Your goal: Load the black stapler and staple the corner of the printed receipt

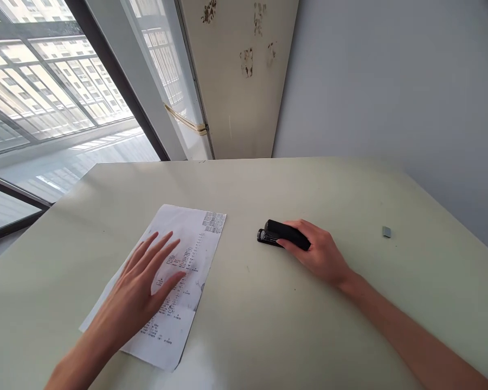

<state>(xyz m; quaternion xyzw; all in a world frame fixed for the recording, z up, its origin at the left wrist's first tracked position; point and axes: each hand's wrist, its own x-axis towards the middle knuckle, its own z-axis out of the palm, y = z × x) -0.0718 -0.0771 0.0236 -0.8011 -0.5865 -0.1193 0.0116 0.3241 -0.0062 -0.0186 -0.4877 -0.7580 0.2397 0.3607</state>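
Printed paper (191, 287) lies at a slant on the pale table, left of the middle, with a dense patterned block at its top right corner. My left hand (140, 287) is over the paper with its fingers spread; it holds nothing. To the right of the paper, a black stapler (287, 233) is on the table, its front end pointing left. My right hand (319, 252) is wrapped round the rear part of the stapler, thumb on the near side and fingers on the far side.
A small grey block, perhaps staples (386, 232), lies on the table (244, 184) at the right. Behind the table are a window at the left, a stained pale panel (244, 108) and a grey wall (390, 81).
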